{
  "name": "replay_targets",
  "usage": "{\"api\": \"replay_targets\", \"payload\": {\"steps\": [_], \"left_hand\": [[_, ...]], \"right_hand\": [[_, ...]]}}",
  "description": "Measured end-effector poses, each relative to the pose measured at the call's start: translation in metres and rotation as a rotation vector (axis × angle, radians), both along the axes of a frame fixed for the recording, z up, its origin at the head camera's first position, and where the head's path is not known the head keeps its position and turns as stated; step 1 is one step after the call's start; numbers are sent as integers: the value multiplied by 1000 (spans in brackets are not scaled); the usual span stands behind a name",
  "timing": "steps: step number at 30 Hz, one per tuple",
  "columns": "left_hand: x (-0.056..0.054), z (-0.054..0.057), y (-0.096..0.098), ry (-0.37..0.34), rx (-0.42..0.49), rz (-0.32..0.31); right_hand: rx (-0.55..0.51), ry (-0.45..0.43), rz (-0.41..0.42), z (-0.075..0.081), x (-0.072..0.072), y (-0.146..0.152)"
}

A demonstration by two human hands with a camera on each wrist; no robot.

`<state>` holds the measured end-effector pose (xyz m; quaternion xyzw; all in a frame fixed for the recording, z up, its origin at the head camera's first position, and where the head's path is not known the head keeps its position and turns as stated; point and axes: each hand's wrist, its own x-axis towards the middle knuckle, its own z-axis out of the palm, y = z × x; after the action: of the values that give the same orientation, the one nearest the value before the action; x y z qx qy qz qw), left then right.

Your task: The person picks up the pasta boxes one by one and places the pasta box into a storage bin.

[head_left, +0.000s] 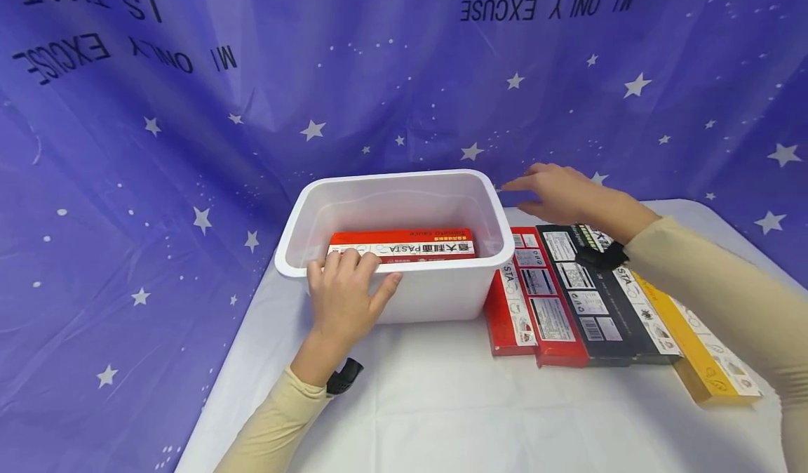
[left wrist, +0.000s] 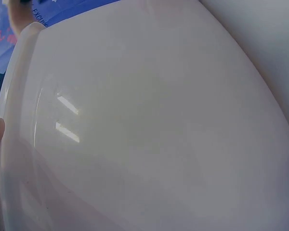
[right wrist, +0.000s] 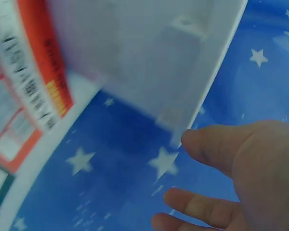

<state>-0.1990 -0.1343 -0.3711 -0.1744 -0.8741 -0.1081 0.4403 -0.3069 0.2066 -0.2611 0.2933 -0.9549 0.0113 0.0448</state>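
While our left hand (head_left: 344, 292) gripped the bin (head_left: 438, 292) at its near rim, we held our right hand (head_left: 558, 194) beside it, thumb and fingers apart; a red box (head_left: 404, 236) lay inside.

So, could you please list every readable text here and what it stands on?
"IS THAT": purple star-printed fabric backdrop, upside down.
"MI ONLY EXCUSE": same backdrop.
"意大利面PASTA": long red cardboard box inside the white plastic bin.
"Tomato Sauce": same box.
"STA": another long red cardboard box, beside the bin.
"STA": long black cardboard box.
Too small or blurred: other box print.
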Motion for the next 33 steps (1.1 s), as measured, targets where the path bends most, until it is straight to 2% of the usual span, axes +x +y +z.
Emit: {"api": "replay_targets", "payload": {"steps": [6,16,23,30,33], "left_hand": [[0,-1,0,2,4,-5],[0,-2,0,8,8,0],[0,-1,-2,32,16,-1],[0,-1,-3,24,21,-7],[-1,-1,-1,17,16,-12]], "right_hand": [[-3,-30,-85,-24,18,62],[-30,-140,-319,-65,57,147],[-89,-220,-474,-93,86,177],[-141,-209,-562,-133,120,195],[-167,-236,-617,-148,136,203]]}}
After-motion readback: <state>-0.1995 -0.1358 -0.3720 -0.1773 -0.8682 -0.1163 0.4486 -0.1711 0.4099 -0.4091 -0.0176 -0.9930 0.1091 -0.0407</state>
